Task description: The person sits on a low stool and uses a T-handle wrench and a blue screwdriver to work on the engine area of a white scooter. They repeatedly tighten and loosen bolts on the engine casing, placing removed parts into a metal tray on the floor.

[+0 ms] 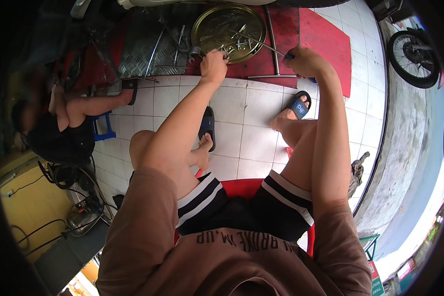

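Note:
My right hand (306,64) grips a screwdriver (262,44) by its blue handle. Its long thin shaft points left over a round brass-coloured tray (206,30), with the tip above the loose metal parts (243,43) lying in it. At the tray's near left rim is my left hand (213,66), fingers closed in a pinch. Whatever they hold is too small to make out; shiny bits show beside the fingertips. An open-ended wrench (193,51) lies just left of that hand. Between the tray and my right hand lies a T-shaped metal bar tool (275,59).
The tray sits on a red platform (325,44) with a dark tread-plate section (138,47), where more long-handled tools (178,44) lie. Another person (59,123) sits at the left. A motorcycle wheel (413,58) stands far right. Under me is a red stool (241,187) on white tiles.

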`<state>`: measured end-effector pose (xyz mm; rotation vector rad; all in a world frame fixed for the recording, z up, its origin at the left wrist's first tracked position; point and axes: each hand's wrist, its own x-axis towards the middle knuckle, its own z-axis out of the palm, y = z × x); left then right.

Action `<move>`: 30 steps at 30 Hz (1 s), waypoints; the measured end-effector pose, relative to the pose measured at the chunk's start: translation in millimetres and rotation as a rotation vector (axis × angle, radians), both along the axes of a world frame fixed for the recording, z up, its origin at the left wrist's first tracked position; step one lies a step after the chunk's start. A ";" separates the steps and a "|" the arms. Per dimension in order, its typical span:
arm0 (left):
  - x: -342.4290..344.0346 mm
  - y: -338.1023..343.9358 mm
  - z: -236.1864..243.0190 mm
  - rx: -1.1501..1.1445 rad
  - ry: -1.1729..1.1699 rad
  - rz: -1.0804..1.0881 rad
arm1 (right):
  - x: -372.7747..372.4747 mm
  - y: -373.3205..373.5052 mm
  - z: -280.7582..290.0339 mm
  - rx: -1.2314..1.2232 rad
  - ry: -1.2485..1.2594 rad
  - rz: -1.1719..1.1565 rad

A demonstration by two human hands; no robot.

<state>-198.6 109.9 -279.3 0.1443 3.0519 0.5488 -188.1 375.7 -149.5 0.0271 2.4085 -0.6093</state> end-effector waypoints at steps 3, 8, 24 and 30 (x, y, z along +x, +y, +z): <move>4.9 1.1 -3.7 0.016 0.049 0.021 | 6.4 -8.7 3.2 -0.015 0.026 -0.007; -6.5 -24.7 12.0 0.318 0.103 0.151 | 11.9 -22.4 9.4 -0.137 0.129 0.055; 37.8 -131.7 195.2 0.996 -0.044 0.179 | 28.3 -58.4 28.9 -0.404 0.687 0.098; 32.9 -135.9 207.6 1.145 -0.100 0.111 | 27.6 -66.2 26.2 -0.507 0.714 0.021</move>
